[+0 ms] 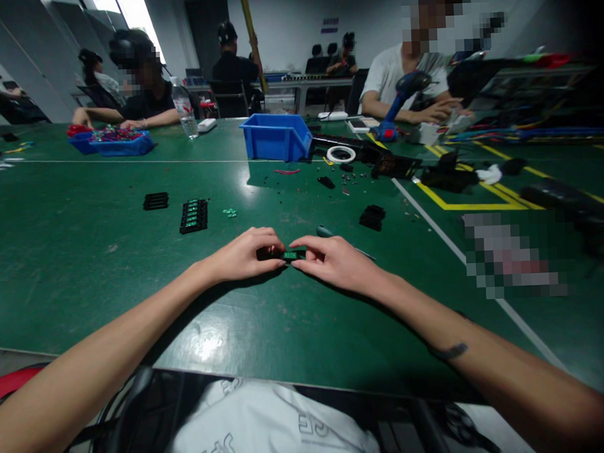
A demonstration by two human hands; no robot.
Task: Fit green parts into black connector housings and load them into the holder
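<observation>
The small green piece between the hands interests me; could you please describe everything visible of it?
The green piece looks rectangular, like a circuit board with paler marks, with black material beside it. It lies roughly level between the left hand and right hand, above the green tabletop; exact contact is too small to tell.

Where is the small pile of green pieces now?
In the head view, left of centre: the green pieces lie on the table beyond the left hand, just right of the black parts row.
</observation>
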